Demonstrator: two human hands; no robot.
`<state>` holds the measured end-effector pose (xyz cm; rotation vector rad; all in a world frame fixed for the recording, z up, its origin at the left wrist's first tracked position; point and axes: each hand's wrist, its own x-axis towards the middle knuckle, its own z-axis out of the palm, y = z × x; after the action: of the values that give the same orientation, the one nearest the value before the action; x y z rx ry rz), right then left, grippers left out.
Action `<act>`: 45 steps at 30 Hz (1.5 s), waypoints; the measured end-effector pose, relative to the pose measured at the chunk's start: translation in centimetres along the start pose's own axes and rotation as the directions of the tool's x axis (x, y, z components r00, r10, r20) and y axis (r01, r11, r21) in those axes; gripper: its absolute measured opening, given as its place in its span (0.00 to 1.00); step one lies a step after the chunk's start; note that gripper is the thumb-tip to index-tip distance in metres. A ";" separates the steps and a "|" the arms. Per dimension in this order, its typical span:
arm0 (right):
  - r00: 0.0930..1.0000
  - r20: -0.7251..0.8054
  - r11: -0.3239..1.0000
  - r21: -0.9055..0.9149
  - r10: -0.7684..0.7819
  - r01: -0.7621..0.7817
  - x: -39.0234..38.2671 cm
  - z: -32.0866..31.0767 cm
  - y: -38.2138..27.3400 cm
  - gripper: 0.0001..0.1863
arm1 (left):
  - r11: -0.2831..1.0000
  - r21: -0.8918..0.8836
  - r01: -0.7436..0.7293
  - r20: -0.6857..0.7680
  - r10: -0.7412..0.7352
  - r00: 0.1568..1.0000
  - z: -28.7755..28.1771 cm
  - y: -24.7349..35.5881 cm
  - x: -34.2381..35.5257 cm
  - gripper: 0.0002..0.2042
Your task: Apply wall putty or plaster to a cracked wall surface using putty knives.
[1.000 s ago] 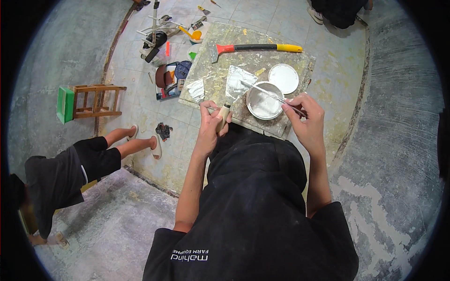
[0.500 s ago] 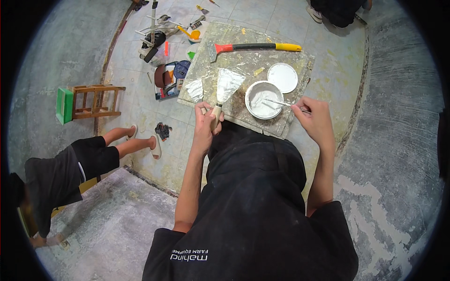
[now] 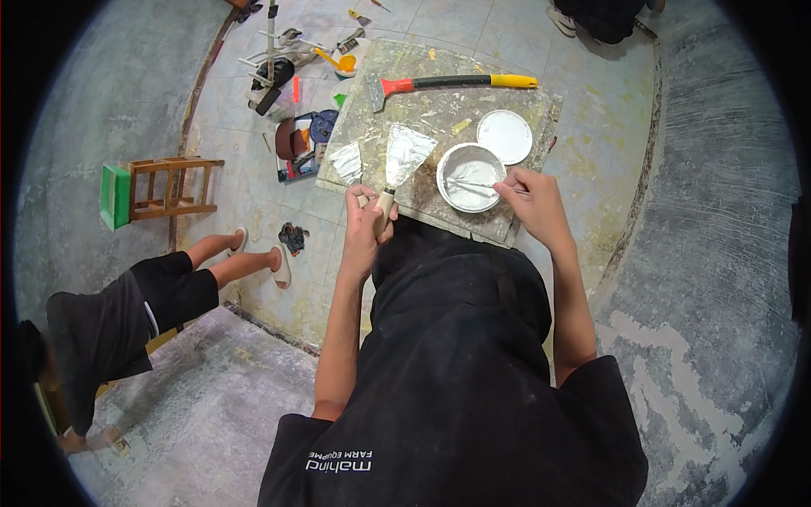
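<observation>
My left hand (image 3: 363,232) is closed round the wooden handle of a putty knife (image 3: 409,157) whose broad blade is coated in white paste. A second white-smeared putty knife (image 3: 346,163) lies beside it, its handle end at the same hand's fingers. My right hand (image 3: 537,205) pinches a thin paste-covered stirring stick (image 3: 475,183), which dips into a round white tub (image 3: 445,193) of white paste. The tub's tip of stick is partly buried in the paste. Just behind the tub lies its round white lid (image 3: 505,137).
The tub stands on a stained board (image 3: 422,199). Across its far side lies a long-handled scraper (image 3: 452,83). Left on the floor are a tool tray (image 3: 297,175), an orange scoop (image 3: 346,63) and a wooden stool (image 3: 177,186). One person (image 3: 101,313) is at left, another (image 3: 604,17) at far right.
My right hand has moved left, closer over the tub, and the stick has shifted deeper across the paste. My left hand keeps its hold on the putty knife, nearly unmoved.
</observation>
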<state>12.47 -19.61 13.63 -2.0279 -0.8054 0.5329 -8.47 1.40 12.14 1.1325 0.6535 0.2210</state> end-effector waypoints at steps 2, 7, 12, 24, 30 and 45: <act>0.996 0.009 0.978 0.192 0.085 -0.085 -0.5 -0.9 1.1 0.11 | 1.000 -0.006 -0.006 0.012 0.006 1.000 0.0 0.0 -0.1 0.14; 0.978 -0.149 0.975 0.192 0.143 -0.113 -0.9 -4.0 2.2 0.10 | 1.000 -0.003 0.008 0.037 -0.008 0.999 0.2 0.2 -0.2 0.13; 0.979 -0.138 0.932 0.350 0.149 -0.093 -1.0 -3.8 -0.4 0.06 | 0.999 0.042 0.033 0.146 -0.039 0.989 1.0 0.3 -0.2 0.12; 0.967 -0.225 0.989 0.048 -0.123 0.137 -0.4 -1.9 -4.0 0.06 | 0.997 0.073 0.011 0.197 -0.025 0.980 2.0 0.6 -0.5 0.14; 0.969 -0.162 0.980 -0.106 -0.184 0.168 -0.6 -1.3 -3.5 0.08 | 0.997 0.080 -0.014 0.194 -0.002 0.981 1.8 0.9 -0.4 0.13; 0.974 -0.117 0.976 -0.121 -0.193 0.179 -0.9 -1.8 -3.7 0.07 | 0.999 0.041 0.008 0.235 -0.018 0.972 1.7 1.4 -0.7 0.14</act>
<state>11.73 -19.70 17.81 -2.0364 -0.9520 0.2536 -7.84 0.38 14.12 1.1708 0.4559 0.0606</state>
